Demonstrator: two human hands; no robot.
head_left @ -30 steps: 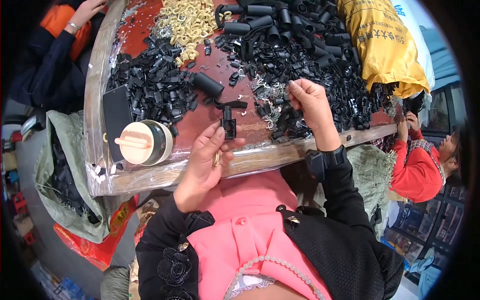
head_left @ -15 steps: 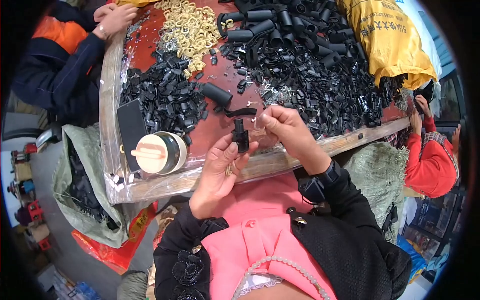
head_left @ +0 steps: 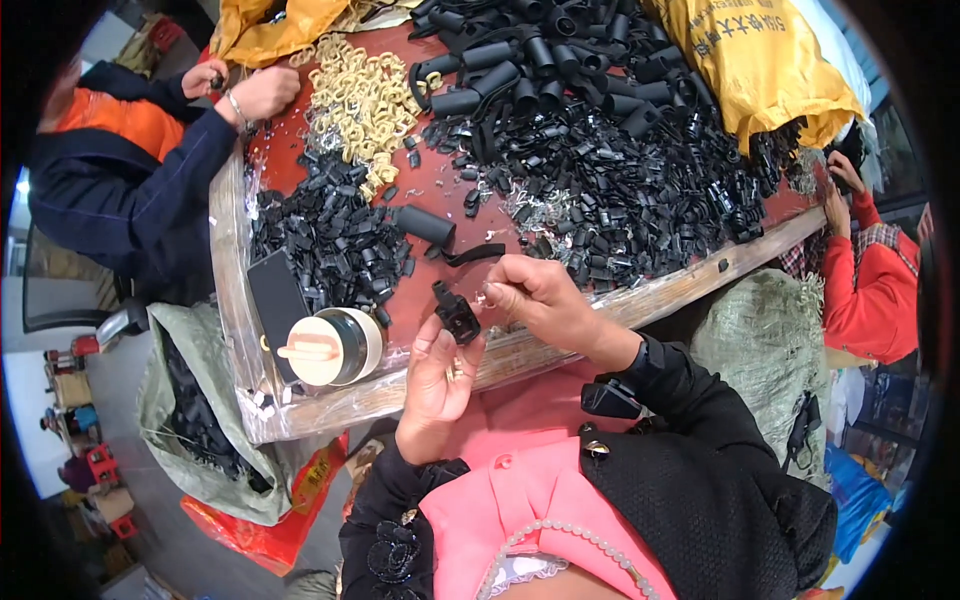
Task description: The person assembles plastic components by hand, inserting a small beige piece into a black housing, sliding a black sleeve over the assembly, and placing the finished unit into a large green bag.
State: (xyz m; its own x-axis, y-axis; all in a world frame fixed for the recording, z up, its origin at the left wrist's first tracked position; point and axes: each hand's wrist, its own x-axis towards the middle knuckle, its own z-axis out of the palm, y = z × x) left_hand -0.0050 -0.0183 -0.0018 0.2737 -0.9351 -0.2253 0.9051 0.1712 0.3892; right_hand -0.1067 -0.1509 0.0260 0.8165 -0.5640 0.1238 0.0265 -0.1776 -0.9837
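My left hand point(head_left: 438, 375) holds up a small black plastic fitting point(head_left: 456, 316), with a square body and a narrower neck, between thumb and fingers. Close to its right, my right hand point(head_left: 540, 300) pinches a tiny pale, shiny piece point(head_left: 486, 298) whose kind is too small to tell. The two pieces appear slightly apart. Just beyond my hands, a black tube point(head_left: 424, 226) with a curved black strap point(head_left: 474, 255) lies on the red tabletop point(head_left: 420, 290).
Heaps of small black parts point(head_left: 320, 225), cream rings point(head_left: 362, 105) and black tubes point(head_left: 560, 50) cover the table. A lidded jar point(head_left: 345, 345) and a dark phone point(head_left: 277, 300) stand near left. A person point(head_left: 140, 190) works at left, another point(head_left: 870, 290) at right. A yellow sack point(head_left: 765, 75) lies far right.
Both hands have come lower and nearer to me in the view. The black fitting has tilted, its neck now leaning left. The left person's hands have moved apart.
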